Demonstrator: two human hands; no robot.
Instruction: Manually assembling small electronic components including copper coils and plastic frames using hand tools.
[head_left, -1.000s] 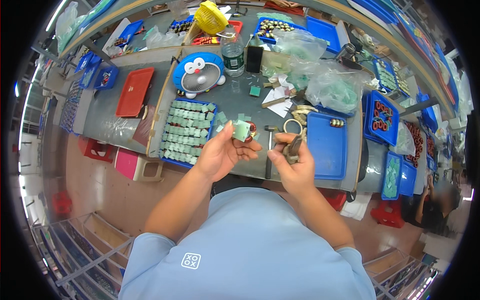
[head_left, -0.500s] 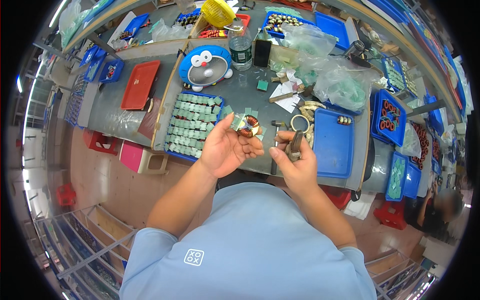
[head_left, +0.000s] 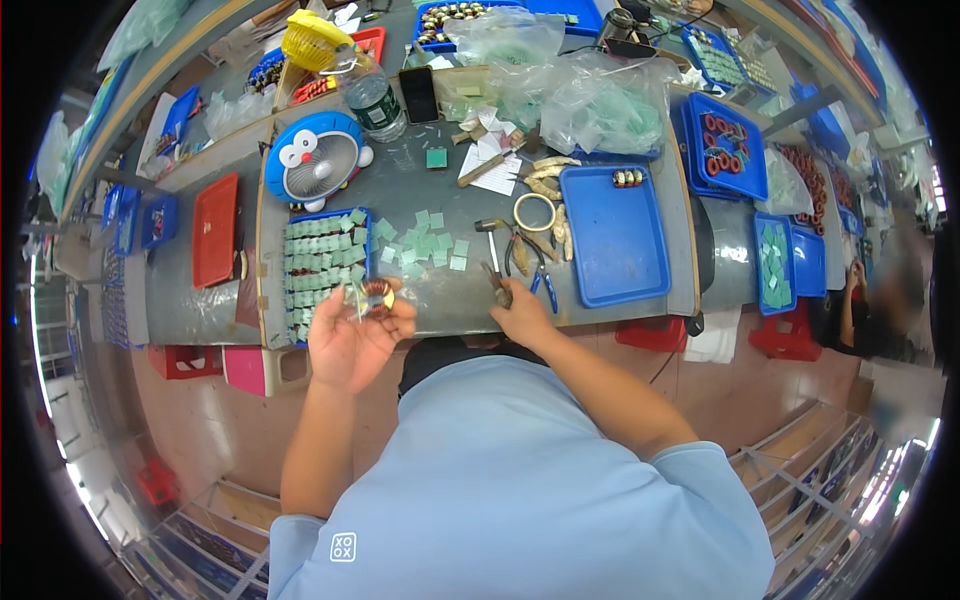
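Observation:
My left hand (head_left: pixel 348 345) is closed on a toroidal coil (head_left: pixel 377 298) wound with copper wire, with a pale green square piece against it. It hovers in front of a blue tray (head_left: pixel 368 240) filled with rows of green-topped parts. At the bench's front edge my right hand (head_left: pixel 522 316) is closed round a dark brownish tool (head_left: pixel 499 288), whose exact kind is partly hidden by the fingers. Beyond that hand lie a hammer (head_left: pixel 491 228), pliers with blue handles (head_left: pixel 545 285) and a roll of tape (head_left: pixel 534 211). Loose green squares (head_left: pixel 425 243) are scattered between the hands.
To the right lies a blue tray (head_left: pixel 620 245) with a few coils at its far corner. A character-shaped blue fan (head_left: pixel 318 160), a water bottle (head_left: pixel 374 105) and a phone (head_left: pixel 419 95) stand behind. Plastic bags (head_left: pixel 605 105) pile up at the back. A red tray (head_left: pixel 215 230) lies left.
The view has shifted, so the bench appears further left. My left hand has drawn back toward me with the coil. My right hand has lowered the tool to the bench's front edge.

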